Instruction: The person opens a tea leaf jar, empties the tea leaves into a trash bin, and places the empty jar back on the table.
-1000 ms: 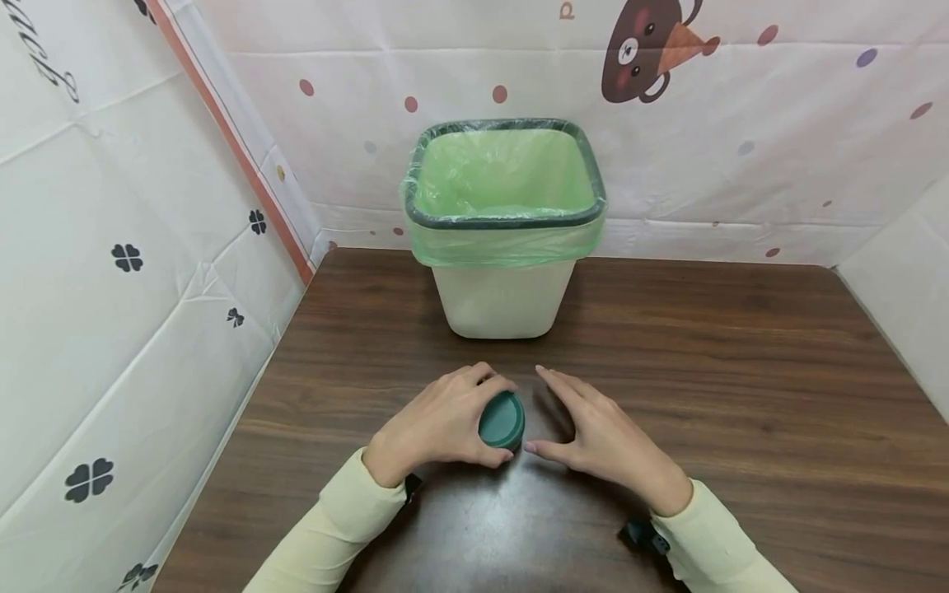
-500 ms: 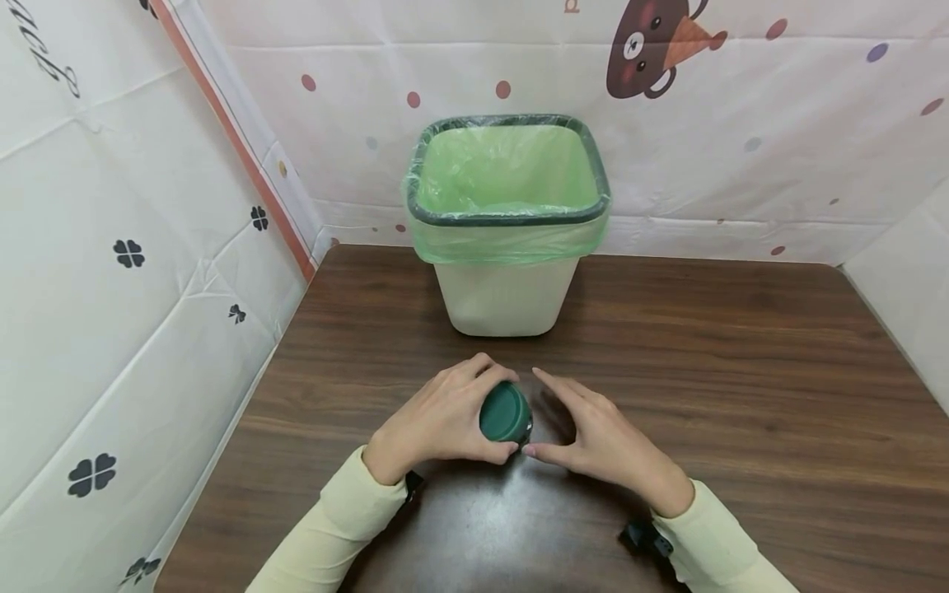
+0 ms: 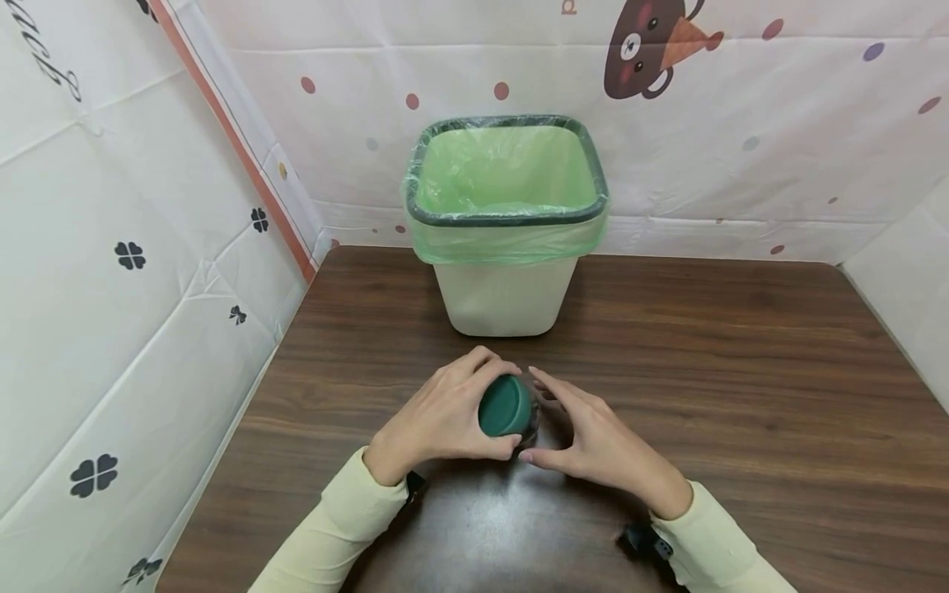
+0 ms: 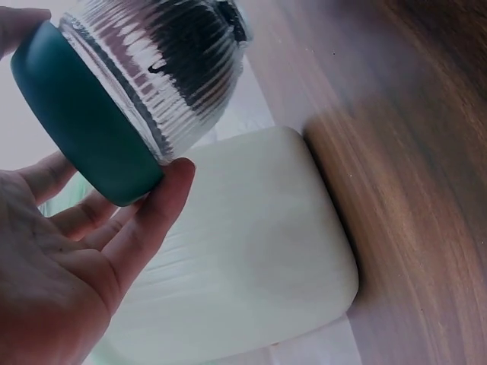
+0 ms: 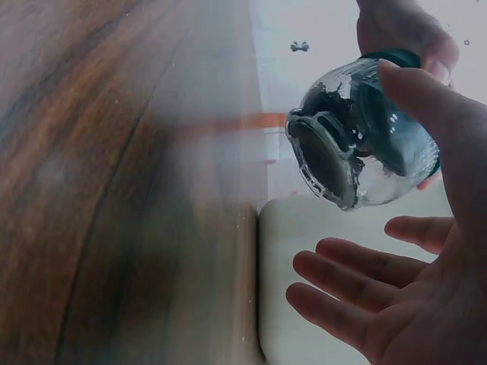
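The far middle is blocked by the tall bin (image 3: 507, 301), but its open top could be reached from above. Between the left hand (image 3: 443, 416) and right hand (image 3: 608, 438), the way is partly filled by the jar (image 3: 504, 406). Wide room is left on the right of the table (image 3: 749, 362); the left is closed off by a wall sheet (image 3: 156, 313).

Left grip (image 3: 448, 414) holds a green lid (image 3: 505, 406), apparently tilted.

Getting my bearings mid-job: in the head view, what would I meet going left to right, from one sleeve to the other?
Left sleeve, left grip, jar, right grip, right sleeve.
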`<state>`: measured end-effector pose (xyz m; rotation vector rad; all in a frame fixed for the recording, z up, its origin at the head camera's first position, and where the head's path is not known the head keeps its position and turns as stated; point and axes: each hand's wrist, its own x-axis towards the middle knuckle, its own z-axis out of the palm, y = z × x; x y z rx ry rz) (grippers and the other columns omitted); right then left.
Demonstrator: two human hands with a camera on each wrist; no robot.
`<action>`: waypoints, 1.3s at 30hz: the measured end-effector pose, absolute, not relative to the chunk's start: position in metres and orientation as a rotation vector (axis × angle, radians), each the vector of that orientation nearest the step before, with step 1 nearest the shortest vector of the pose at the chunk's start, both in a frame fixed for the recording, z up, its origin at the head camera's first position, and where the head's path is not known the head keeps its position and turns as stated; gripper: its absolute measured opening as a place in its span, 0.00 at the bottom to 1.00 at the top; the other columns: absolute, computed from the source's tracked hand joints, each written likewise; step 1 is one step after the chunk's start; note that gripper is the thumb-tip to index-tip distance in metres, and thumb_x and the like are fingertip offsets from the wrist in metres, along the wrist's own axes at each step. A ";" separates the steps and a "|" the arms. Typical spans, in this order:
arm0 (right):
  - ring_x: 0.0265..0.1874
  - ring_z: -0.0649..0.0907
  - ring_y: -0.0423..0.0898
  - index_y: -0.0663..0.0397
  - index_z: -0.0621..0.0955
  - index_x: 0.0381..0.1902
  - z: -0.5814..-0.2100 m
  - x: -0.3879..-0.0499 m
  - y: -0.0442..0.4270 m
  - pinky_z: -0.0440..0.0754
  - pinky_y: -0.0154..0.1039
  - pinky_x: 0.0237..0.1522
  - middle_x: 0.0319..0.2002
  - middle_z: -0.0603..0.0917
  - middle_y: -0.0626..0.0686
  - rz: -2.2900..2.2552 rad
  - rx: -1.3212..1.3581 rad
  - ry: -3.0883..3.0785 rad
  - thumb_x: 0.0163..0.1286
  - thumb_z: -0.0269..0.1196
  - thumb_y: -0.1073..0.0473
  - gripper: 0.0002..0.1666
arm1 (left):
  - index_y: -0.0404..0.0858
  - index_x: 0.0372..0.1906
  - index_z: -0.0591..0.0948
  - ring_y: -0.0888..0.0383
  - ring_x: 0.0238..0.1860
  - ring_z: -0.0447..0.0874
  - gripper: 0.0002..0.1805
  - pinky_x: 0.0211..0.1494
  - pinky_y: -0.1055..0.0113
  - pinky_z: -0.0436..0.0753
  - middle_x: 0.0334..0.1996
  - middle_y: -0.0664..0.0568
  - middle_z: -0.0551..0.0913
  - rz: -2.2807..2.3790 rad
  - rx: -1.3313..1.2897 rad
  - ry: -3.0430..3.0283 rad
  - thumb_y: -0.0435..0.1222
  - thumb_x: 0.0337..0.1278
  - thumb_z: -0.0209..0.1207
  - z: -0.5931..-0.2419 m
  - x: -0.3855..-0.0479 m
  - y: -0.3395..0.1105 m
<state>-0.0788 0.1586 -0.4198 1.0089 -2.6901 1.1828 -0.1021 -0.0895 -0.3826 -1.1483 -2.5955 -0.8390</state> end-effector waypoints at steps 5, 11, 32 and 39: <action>0.58 0.80 0.46 0.46 0.59 0.80 -0.419 -0.078 0.158 0.80 0.50 0.56 0.66 0.75 0.47 1.219 1.031 -2.650 0.56 0.77 0.40 0.61 | 0.47 0.58 0.78 0.66 0.40 0.76 0.36 0.39 0.71 0.80 0.48 0.59 0.75 -0.879 -1.150 -2.583 0.56 0.39 0.69 -0.382 -0.101 -0.088; 0.56 0.81 0.44 0.49 0.58 0.79 -0.419 -0.079 0.156 0.81 0.50 0.55 0.66 0.75 0.47 1.259 1.071 -2.584 0.55 0.79 0.44 0.62 | 0.46 0.58 0.78 0.67 0.39 0.76 0.36 0.38 0.72 0.80 0.48 0.60 0.75 -0.943 -1.146 -2.582 0.55 0.40 0.70 -0.381 -0.099 -0.086; 0.56 0.79 0.42 0.44 0.60 0.78 -0.407 -0.072 0.146 0.81 0.45 0.54 0.65 0.75 0.43 1.327 1.000 -2.583 0.50 0.81 0.50 0.62 | 0.45 0.58 0.77 0.67 0.44 0.76 0.36 0.44 0.72 0.79 0.50 0.60 0.75 -1.048 -1.172 -2.487 0.54 0.41 0.70 -0.375 -0.094 -0.079; 0.56 0.79 0.43 0.44 0.63 0.76 -0.406 -0.070 0.141 0.81 0.48 0.53 0.64 0.75 0.44 1.331 0.954 -2.602 0.47 0.81 0.52 0.61 | 0.45 0.56 0.78 0.68 0.43 0.76 0.35 0.44 0.73 0.79 0.50 0.61 0.75 -1.061 -1.161 -2.477 0.54 0.40 0.70 -0.374 -0.092 -0.076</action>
